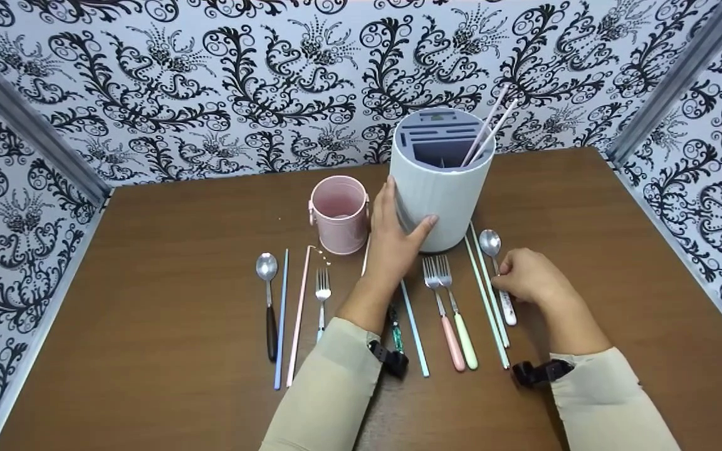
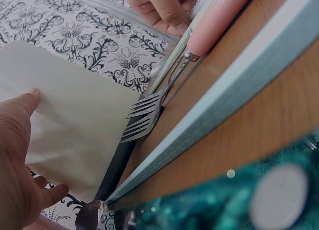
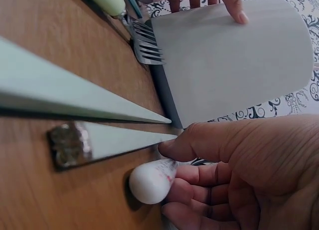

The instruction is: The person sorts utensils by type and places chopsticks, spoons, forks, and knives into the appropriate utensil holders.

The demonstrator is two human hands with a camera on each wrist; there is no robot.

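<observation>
My left hand (image 1: pixel 392 244) rests on the side of a tall white utensil holder (image 1: pixel 455 203), thumb across its front and fingers along its left side. Two pale pink chopsticks (image 1: pixel 492 128) lean out of its grey slotted top. At the right, my right hand (image 1: pixel 533 275) pinches a spoon (image 3: pixel 152 182) with a white, red-patterned handle, thumb above and fingers curled below. Two mint chopsticks (image 1: pixel 489 310) lie just left of that spoon. Beside them lie a pink-handled fork (image 1: pixel 452 344) and a light-green-handled fork (image 1: pixel 466 341), tines toward the holder.
Left of the holder stands a pink cup (image 1: pixel 342 235) with side handles. A black-handled spoon (image 1: pixel 271 332), blue chopstick (image 1: pixel 281 326), pink chopstick (image 1: pixel 300 313) and another fork (image 1: pixel 323 288) lie in front. A light-blue chopstick (image 1: pixel 415 332) and green glittery handle (image 1: pixel 397 335) lie by my left wrist. Patterned walls surround the table.
</observation>
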